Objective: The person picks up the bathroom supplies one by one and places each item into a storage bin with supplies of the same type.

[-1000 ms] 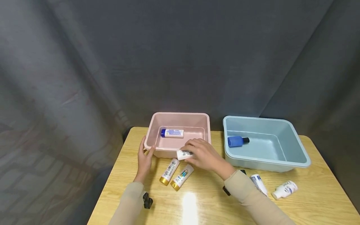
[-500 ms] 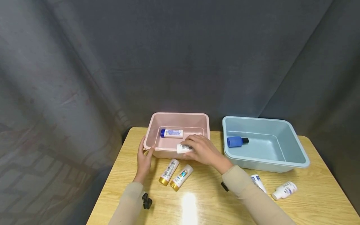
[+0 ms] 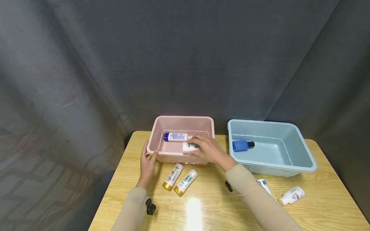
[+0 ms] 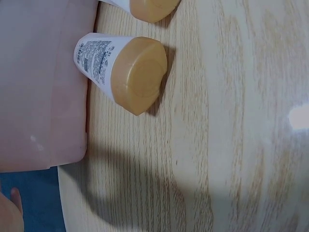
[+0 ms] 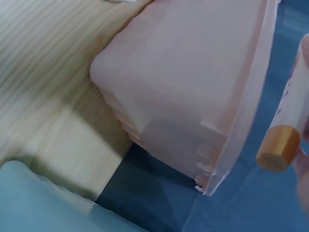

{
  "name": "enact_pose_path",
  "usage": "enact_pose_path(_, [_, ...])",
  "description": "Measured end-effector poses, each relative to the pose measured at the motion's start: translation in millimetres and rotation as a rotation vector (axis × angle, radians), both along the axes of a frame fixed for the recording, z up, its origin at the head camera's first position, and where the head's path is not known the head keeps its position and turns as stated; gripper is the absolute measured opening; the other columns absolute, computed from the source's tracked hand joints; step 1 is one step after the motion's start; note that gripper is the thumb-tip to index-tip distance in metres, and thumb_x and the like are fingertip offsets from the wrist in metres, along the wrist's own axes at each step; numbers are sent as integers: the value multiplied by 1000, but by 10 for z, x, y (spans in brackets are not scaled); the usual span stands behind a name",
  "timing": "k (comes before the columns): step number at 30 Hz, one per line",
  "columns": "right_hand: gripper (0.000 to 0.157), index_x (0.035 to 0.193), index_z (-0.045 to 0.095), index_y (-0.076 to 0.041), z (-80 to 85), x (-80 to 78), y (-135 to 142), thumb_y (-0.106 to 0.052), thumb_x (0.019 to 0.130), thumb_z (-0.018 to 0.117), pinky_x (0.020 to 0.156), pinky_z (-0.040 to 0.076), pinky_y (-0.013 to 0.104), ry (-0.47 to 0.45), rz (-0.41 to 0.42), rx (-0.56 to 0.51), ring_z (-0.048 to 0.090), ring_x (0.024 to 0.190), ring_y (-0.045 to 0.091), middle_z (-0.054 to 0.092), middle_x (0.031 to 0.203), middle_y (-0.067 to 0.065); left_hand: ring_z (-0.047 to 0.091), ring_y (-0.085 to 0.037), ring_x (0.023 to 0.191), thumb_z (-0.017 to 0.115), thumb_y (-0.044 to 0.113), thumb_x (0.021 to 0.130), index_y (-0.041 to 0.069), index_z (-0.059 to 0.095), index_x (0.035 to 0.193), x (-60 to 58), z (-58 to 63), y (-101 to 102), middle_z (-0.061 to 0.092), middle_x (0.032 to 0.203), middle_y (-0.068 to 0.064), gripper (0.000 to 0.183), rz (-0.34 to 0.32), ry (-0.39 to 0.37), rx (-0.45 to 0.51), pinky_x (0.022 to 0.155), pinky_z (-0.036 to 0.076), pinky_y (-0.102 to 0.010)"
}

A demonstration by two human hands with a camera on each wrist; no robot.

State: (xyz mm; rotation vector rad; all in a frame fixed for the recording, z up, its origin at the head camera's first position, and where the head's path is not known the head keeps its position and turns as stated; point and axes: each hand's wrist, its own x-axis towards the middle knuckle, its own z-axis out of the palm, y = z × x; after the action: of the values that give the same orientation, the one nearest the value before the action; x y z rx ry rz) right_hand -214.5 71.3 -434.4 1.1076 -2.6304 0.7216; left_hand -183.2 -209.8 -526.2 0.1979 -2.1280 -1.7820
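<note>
My right hand (image 3: 206, 148) grips a white bottle (image 3: 189, 147) over the inside of the pink bin (image 3: 185, 157). In the right wrist view the bottle's gold cap (image 5: 278, 151) sticks out past the fingers. A white bottle with a blue cap (image 3: 177, 137) lies in the pink bin. My left hand (image 3: 147, 165) is at that bin's front left corner, its fingers and thumb straight and spread on either side of it. In front of the bin, a pair of white bottles lie with gold caps, the left bottle (image 3: 174, 175) and the right bottle (image 3: 187, 180).
To the right stands a light blue bin (image 3: 277, 166) containing a blue bottle with a black cap (image 3: 241, 145). A white bottle (image 3: 264, 185), partly behind the right sleeve, and another white bottle (image 3: 292, 195) lie in front of it. A dark curtain (image 3: 185, 64) hangs behind the wooden table (image 3: 219, 211).
My right hand has carried the white bottle from in front of the pink bin's front rim up and inward over the bin. The left hand has stayed at the corner.
</note>
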Motion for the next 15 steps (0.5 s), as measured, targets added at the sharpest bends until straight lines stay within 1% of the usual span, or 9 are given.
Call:
enact_pose_path(3, [46,123,70,-16,-34,-37,-1,-35,82,81,103,45,43,-21,-1,-10,59,116,22,66,119,0,39,-33,130,63,6,96,7,34,154,7,0,1,39,153,-16,65,2,5,0,105,29,-52])
enact_pose_path(7, [46,122,70,-17,-85,-78,-3,-35,81,82,101,46,41,-55,-13,-26,60,113,21,67,117,-1,39,-34,130,63,7,95,6,34,153,16,1,1,39,152,-17,65,2,14,-7,106,30,-52])
enact_pose_path(12, [45,123,70,-18,-144,-123,-14,-34,82,82,100,48,39,-89,-24,-41,61,112,19,67,118,-2,40,-33,129,63,12,96,8,33,154,24,1,-7,37,154,-14,65,-1,-10,0,107,30,-50])
enact_pose_path(15, [46,123,70,-17,-169,-143,-31,-35,83,81,100,48,40,-103,-26,-42,61,112,20,67,118,-1,40,-34,129,63,13,97,9,32,155,31,6,-6,37,155,-14,65,-3,-16,3,107,30,-51])
